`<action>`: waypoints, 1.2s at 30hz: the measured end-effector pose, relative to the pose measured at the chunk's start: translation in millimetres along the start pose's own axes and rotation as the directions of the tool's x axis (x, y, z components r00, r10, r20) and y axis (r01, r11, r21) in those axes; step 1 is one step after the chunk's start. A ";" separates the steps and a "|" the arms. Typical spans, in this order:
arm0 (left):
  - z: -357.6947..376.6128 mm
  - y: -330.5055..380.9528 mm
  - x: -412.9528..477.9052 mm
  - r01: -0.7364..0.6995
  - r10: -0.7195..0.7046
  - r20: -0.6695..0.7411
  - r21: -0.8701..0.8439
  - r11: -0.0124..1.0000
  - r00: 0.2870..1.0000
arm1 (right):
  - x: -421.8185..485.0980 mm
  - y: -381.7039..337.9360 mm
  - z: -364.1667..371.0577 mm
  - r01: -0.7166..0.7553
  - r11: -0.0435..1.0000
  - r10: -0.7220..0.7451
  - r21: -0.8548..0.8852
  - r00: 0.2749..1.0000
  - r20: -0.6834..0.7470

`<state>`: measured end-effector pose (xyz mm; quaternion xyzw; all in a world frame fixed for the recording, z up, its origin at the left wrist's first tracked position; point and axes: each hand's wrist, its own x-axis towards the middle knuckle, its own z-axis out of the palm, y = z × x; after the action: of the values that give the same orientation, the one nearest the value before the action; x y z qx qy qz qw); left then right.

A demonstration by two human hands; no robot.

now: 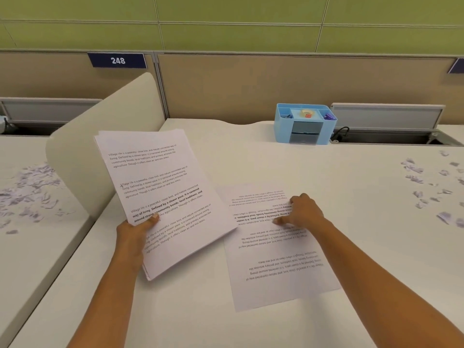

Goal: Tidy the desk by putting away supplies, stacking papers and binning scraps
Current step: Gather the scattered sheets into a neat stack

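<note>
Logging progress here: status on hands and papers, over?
Left hand grips stack, lifted. Right hand presses sheet, flat on desk. Scraps at right, clear of both.

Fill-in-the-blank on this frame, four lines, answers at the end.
The left hand grips the stack of papers with its ____ on top.
The right hand rests on a loose sheet whose text faces the camera ____.
The tape roll sits in the ____ compartment of the blue organizer.
The partition sign reads ____.
Answers: thumb; upside down; middle; 248.
</note>
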<state>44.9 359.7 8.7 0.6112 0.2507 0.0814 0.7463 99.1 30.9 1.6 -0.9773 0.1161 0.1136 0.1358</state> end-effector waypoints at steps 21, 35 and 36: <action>7.4 8.1 -11.2 -0.006 0.005 -0.055 -0.024 1.000 0.998 | -17.5 -45.5 22.4 0.591 0.789 -0.615 0.170 0.761 0.208; 21.1 -3.6 -20.5 0.040 -0.040 -0.033 0.003 0.999 0.999 | -3.3 -10.6 3.3 0.458 0.788 -0.538 0.411 0.838 0.098; 22.6 -4.6 -21.0 0.049 -0.049 -0.033 0.006 0.999 0.998 | -0.3 -7.3 1.7 0.396 0.827 -0.424 0.398 0.905 -0.021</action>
<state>36.6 329.9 13.0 0.6061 0.2783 0.0723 0.7416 100.4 38.3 1.8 -0.9273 -0.0808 0.0896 0.3542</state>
